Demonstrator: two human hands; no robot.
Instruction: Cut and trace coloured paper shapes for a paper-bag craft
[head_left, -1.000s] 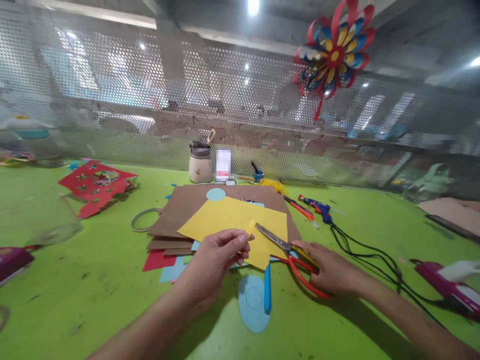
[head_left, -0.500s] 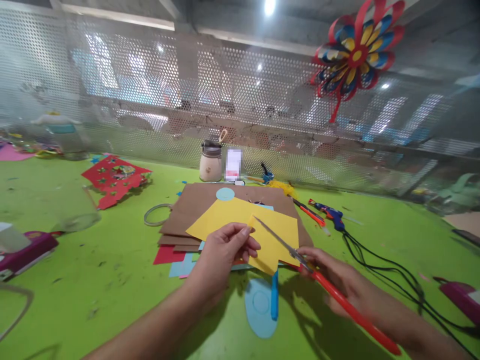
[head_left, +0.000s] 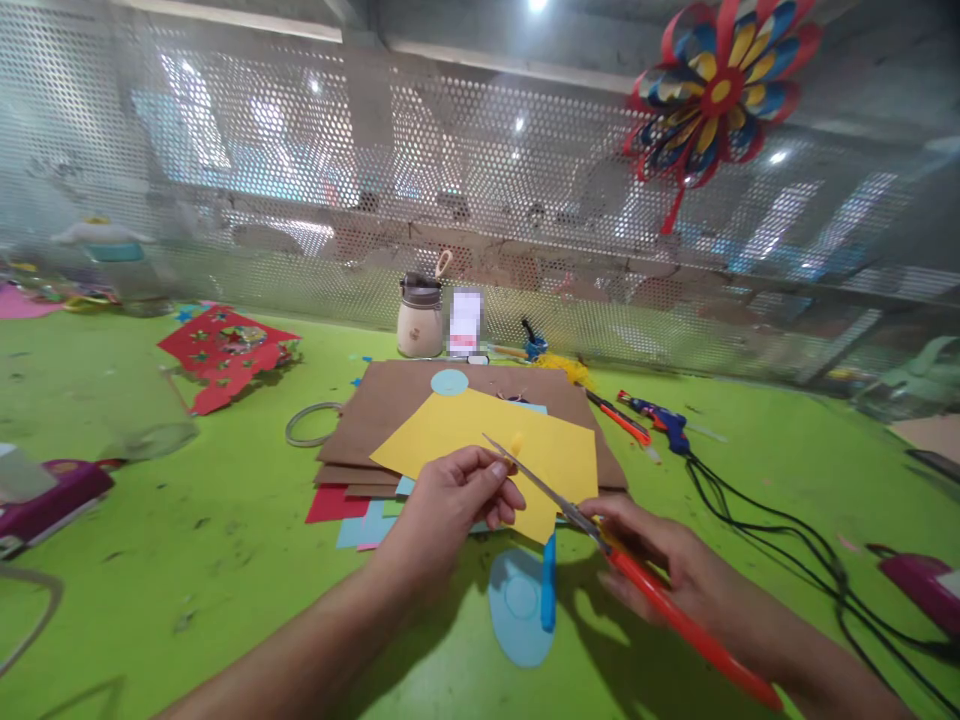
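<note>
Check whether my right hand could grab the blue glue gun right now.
Probably not yet: your right hand holds the red-handled scissors. Otherwise, nothing seems to stand between it and the blue glue gun.

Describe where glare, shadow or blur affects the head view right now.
Head view: a ceiling lamp glares at the top edge; head view: shadows darken the green table below the left hand and right hand; head view: far sides look smeared, but the scissors blades read fairly clearly.
</note>
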